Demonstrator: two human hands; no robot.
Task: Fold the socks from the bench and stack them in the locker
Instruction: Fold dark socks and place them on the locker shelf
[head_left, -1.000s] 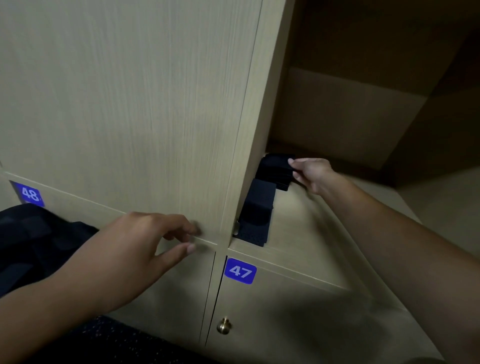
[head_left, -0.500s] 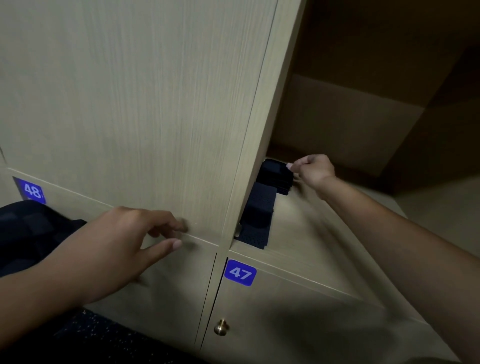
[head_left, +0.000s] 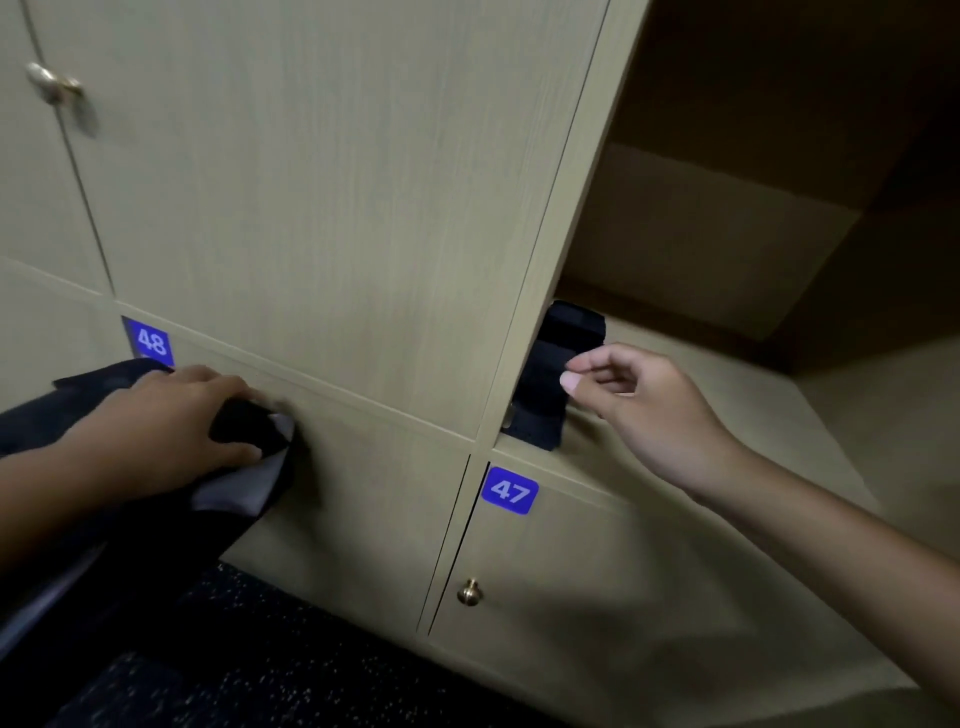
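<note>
Gripping dark sock (head_left: 249, 441) with left hand (head_left: 171, 426), fingers curled round it, beside label 48 (head_left: 150, 343). Right hand (head_left: 639, 400) loosely curled, holding nothing, just beside folded socks (head_left: 550, 384) on locker shelf (head_left: 675, 395). Sock likely soft, light, limp; take by cuff edge.

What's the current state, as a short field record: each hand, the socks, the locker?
left hand: grips a dark sock with a grey patch, low beside label 48
right hand: holds nothing, fingers loosely curled, at the locker mouth
folded socks: dark pile on the open locker floor, against its left wall
label 47: on the shut door below
</note>
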